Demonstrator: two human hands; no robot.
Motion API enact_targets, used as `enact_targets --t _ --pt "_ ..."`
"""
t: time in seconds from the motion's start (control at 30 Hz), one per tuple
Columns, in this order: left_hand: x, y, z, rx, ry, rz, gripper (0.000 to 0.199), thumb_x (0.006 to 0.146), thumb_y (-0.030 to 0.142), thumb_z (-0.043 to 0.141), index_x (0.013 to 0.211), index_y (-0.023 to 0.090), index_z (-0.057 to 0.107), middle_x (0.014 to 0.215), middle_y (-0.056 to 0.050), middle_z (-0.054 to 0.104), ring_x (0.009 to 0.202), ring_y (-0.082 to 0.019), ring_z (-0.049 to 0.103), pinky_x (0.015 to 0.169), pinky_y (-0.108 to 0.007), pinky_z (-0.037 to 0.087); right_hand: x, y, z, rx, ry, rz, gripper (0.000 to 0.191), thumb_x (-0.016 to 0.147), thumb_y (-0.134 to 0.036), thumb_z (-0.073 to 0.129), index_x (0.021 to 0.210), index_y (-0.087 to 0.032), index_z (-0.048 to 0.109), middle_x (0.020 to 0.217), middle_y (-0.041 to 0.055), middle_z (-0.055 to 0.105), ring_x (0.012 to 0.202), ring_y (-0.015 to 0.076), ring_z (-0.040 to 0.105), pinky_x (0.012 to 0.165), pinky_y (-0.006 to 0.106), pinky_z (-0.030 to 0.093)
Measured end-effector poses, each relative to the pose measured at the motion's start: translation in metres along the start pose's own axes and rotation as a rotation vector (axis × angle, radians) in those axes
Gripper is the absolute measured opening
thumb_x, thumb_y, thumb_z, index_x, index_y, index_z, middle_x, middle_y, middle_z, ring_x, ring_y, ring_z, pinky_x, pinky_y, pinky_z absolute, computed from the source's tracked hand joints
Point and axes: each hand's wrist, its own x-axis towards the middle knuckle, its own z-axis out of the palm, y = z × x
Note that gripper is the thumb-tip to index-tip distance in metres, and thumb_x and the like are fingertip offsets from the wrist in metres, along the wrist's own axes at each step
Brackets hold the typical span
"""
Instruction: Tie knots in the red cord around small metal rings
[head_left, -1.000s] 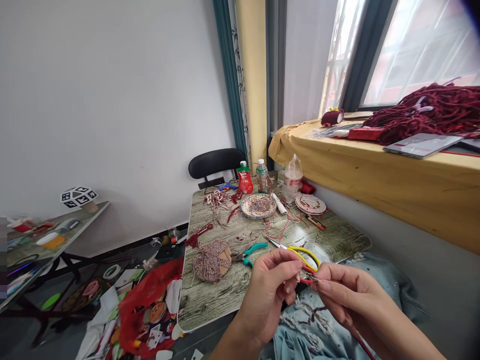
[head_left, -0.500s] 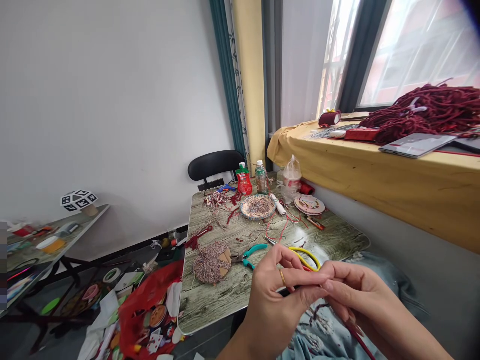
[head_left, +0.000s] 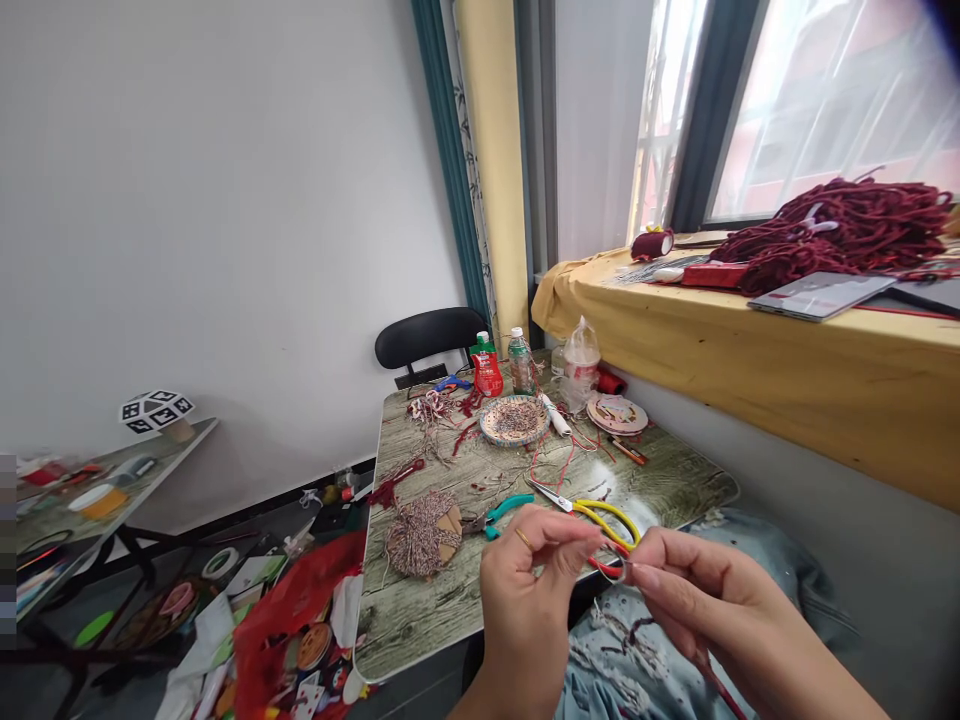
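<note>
My left hand [head_left: 536,580], with a ring on one finger, is pinched on a thin light thread near the table's front edge. My right hand [head_left: 701,600] is closed on a dark red cord [head_left: 721,688] that trails down below it. Between the fingertips a small loop of thread [head_left: 613,572] shows. Yellow-and-red-handled scissors [head_left: 600,515] lie just behind my hands, partly hidden by them. Left of them are teal-handled pliers [head_left: 504,512] and a speckled yarn bundle [head_left: 424,535] wound on cardboard.
On the table [head_left: 420,630] are a woven plate [head_left: 515,420], a red pouch [head_left: 487,368], a bottle [head_left: 520,362] and round discs [head_left: 617,413]. Dark red cord [head_left: 840,230] is heaped on the yellow-covered ledge [head_left: 660,330]. A black chair [head_left: 431,338] stands behind.
My hands have moved apart, my left hand shifting left, and thread now shows between them. More of the scissors is visible. The view has shifted slightly.
</note>
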Motion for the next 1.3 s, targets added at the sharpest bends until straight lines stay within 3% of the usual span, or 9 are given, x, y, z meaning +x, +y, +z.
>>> enact_targets --t 0.13,0.27,0.4,0.5,0.63,0.73,0.87,1.1,1.3 --pt "-0.001 0.000 0.002 0.038 0.050 0.016 0.009 0.076 0.021 0.064 0.068 0.018 0.065 0.069 0.000 0.063 0.067 -0.014 0.057 0.063 -0.023 0.044 -0.002 -0.001 0.000 -0.003 0.050 0.012 0.033 0.073 -0.051 0.064 0.070 -0.018 0.058 0.046 -0.0079 0.033 0.044 0.0068 0.020 0.041 0.020 0.015" --pt "-0.003 -0.003 0.004 0.084 0.033 0.140 0.009 0.078 0.017 0.062 0.070 0.020 0.066 0.068 0.001 0.061 0.067 -0.013 0.056 0.064 -0.024 0.043 -0.001 -0.003 -0.001 -0.040 0.062 0.004 0.037 0.070 -0.055 0.063 0.085 -0.021 0.062 0.057 -0.0045 0.040 0.051 0.0097 0.028 0.045 0.021 0.021" --pt "-0.003 -0.003 0.003 0.127 0.027 0.249 0.012 0.075 0.012 0.066 0.071 0.023 0.070 0.073 0.002 0.061 0.072 -0.013 0.055 0.070 -0.024 0.042 0.001 -0.002 0.002 -0.133 0.092 -0.033 0.035 0.072 -0.055 0.061 0.072 -0.020 0.064 0.060 -0.0016 0.045 0.053 0.0118 0.032 0.047 0.023 0.026" --pt "-0.002 -0.002 0.001 0.024 -0.007 0.136 0.011 0.072 0.014 0.069 0.069 0.024 0.071 0.073 0.001 0.060 0.071 -0.013 0.054 0.068 -0.023 0.042 0.001 0.000 0.007 -0.212 0.174 -0.095 0.032 0.073 -0.053 0.060 0.068 -0.021 0.064 0.056 -0.0020 0.042 0.051 0.0124 0.032 0.046 0.024 0.027" --pt "0.000 0.000 -0.003 -0.295 -0.099 0.009 0.011 0.074 0.029 0.067 0.070 0.021 0.073 0.072 -0.002 0.060 0.062 -0.011 0.052 0.059 -0.023 0.044 0.002 0.003 0.009 -0.250 0.223 -0.169 0.031 0.075 -0.052 0.057 0.065 -0.023 0.064 0.050 -0.0031 0.037 0.046 0.0120 0.028 0.042 0.024 0.024" --pt "0.003 0.000 -0.005 -0.460 -0.026 -0.120 0.019 0.081 0.031 0.058 0.079 0.019 0.072 0.069 -0.001 0.058 0.056 -0.009 0.049 0.052 -0.020 0.042 0.000 0.002 0.010 -0.254 0.240 -0.177 0.030 0.075 -0.052 0.057 0.066 -0.024 0.062 0.052 -0.0023 0.040 0.047 0.0126 0.032 0.042 0.024 0.025" --pt "0.004 0.002 -0.004 -0.374 -0.054 -0.320 0.011 0.079 0.020 0.059 0.081 0.015 0.069 0.071 -0.003 0.060 0.063 -0.010 0.050 0.054 -0.019 0.043 -0.004 -0.001 0.013 -0.289 0.284 -0.197 0.028 0.076 -0.049 0.056 0.066 -0.024 0.061 0.054 -0.0019 0.042 0.050 0.0135 0.034 0.045 0.024 0.028" --pt "0.005 0.011 -0.007 -0.236 -0.281 -0.315 0.010 0.075 0.023 0.063 0.073 0.014 0.067 0.076 -0.002 0.058 0.072 -0.011 0.050 0.059 -0.019 0.041 -0.001 0.003 0.010 -0.444 0.235 -0.237 0.028 0.082 -0.045 0.050 0.066 -0.023 0.059 0.051 -0.0039 0.036 0.046 0.0124 0.029 0.041 0.024 0.025" --pt "0.016 0.010 -0.016 -0.276 -0.494 -0.529 0.013 0.070 0.024 0.068 0.070 0.012 0.062 0.069 0.000 0.052 0.064 -0.009 0.046 0.056 -0.019 0.042 0.001 0.006 0.007 -0.449 0.130 -0.241 0.033 0.083 -0.047 0.049 0.064 -0.022 0.058 0.057 -0.0011 0.047 0.053 0.0138 0.038 0.049 0.024 0.031"
